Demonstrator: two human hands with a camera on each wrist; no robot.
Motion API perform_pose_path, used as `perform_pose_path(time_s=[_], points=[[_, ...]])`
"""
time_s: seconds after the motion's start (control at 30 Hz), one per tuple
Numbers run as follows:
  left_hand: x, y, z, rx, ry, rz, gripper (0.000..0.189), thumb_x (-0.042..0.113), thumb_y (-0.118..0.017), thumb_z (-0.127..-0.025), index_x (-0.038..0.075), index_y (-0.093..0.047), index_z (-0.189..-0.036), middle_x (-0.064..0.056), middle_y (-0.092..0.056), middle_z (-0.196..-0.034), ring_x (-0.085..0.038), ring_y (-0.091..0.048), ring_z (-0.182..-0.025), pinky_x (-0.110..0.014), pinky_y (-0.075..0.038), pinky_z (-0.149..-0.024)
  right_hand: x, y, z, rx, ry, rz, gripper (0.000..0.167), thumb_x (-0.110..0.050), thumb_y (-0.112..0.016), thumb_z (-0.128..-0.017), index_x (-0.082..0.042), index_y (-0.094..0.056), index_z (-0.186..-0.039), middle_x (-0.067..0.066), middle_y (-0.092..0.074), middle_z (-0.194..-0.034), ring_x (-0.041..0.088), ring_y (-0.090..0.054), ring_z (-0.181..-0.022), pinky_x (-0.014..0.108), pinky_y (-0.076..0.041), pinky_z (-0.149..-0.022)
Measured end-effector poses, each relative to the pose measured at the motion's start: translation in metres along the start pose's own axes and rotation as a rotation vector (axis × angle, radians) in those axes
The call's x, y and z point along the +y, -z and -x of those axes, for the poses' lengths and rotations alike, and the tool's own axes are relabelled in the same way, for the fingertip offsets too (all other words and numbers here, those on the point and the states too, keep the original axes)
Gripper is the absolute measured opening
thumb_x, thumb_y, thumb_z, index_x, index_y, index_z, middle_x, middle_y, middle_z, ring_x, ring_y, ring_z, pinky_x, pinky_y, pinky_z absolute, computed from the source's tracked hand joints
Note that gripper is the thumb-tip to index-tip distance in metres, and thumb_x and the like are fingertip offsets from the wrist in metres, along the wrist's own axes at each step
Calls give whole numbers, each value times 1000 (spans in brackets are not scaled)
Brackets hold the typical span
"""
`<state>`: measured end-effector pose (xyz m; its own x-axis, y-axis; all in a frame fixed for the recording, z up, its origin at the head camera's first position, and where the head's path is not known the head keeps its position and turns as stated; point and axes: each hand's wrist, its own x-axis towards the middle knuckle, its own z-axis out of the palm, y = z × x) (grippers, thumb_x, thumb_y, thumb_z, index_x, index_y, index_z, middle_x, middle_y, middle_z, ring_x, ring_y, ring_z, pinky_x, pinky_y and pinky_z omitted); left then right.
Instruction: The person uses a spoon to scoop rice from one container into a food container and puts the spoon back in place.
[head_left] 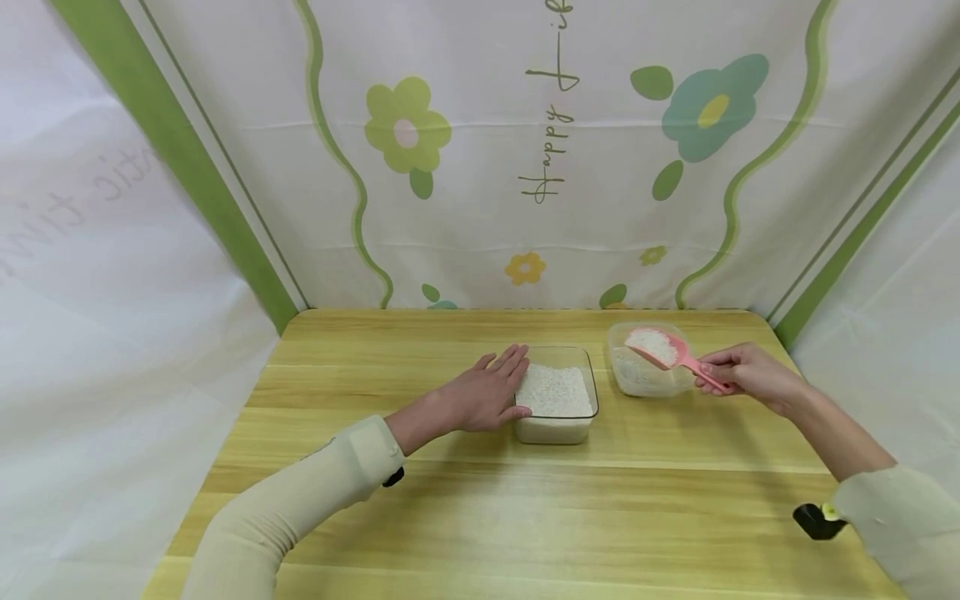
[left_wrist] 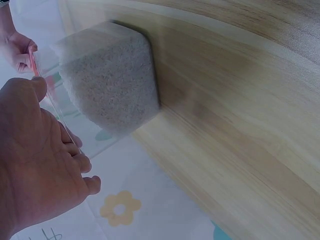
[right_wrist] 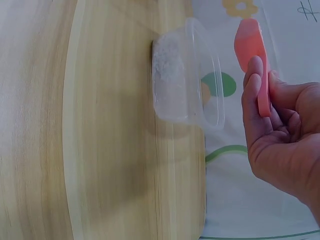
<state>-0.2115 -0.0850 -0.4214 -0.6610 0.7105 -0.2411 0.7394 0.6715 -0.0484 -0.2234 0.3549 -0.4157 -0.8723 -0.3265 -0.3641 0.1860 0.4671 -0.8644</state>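
The left hand (head_left: pixel 487 396) is resting, fingers extended and not clenched, along the left side of a square, clear glass container (head_left: pixel 558 432); its fingers and thumb are touching the rim, with the thumb lying apart from the fingers towards the near corner. The container is standing upright on a wood-grain table (head_left: pixel 450 525) and is holding a deep bed of white rice (head_left: pixel 555 390), the level lying below the rim. The right hand (head_left: pixel 757 379) is grasping a pink scoop (head_left: pixel 682 356) by the handle, the thumb and fingers closing on opposite sides of it. The scoop is carrying a heaped load of rice and is hanging above a translucent plastic tub (head_left: pixel 652 387), its bowl staying clear of the tub's rim in the right wrist view. The tub is standing upright on the table, just to the right of the glass container and slightly farther back, the two not touching. Inside the tub, a smaller quantity of rice is lying low, mostly towards the left end. Both forearms are showing pale sleeves (head_left: pixel 300 479), and a black device (head_left: pixel 819 522) is sitting beneath the right cuff. Behind the table, a white flower-print cloth (head_left: pixel 480 192) is hanging, bearing green wavy lines and the lettering "Happy".
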Motion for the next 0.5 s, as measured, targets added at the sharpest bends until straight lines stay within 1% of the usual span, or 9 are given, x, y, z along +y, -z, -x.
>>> perform_pose_path(time_s=[0.23, 0.4, 0.5], points=[[0, 0, 0, -4, 5, 11, 81, 60, -22, -104, 4, -7, -161, -12, 4, -169, -23, 3, -157, -46, -17, -126, 4, 5, -4, 22, -21, 20, 44, -3, -42, -105, 28, -36, -136, -1, -75, -87, 7, -73, -81, 24, -59, -72], [0, 0, 0, 4, 0, 7, 80, 60, -22, -105, 4, -8, -161, -13, 2, -169, -24, 2, -157, -46, -17, -126, 4, 8, -8, 25, -19, 58, 46, -5, -44, -105, 29, -36, -136, 0, -74, -88, 6, -72, -81, 24, -59, -72], [0, 0, 0, 4, 0, 10, 81, 60, -22, -104, 4, -8, -161, -13, 2, -169, -24, 2, -157, -46, -16, -126, 4, 10, -10, 26, -23, 86, 47, -5, -45, -105, 30, -36, -135, 3, -74, -90, 7, -72, -81, 24, -59, -72]])
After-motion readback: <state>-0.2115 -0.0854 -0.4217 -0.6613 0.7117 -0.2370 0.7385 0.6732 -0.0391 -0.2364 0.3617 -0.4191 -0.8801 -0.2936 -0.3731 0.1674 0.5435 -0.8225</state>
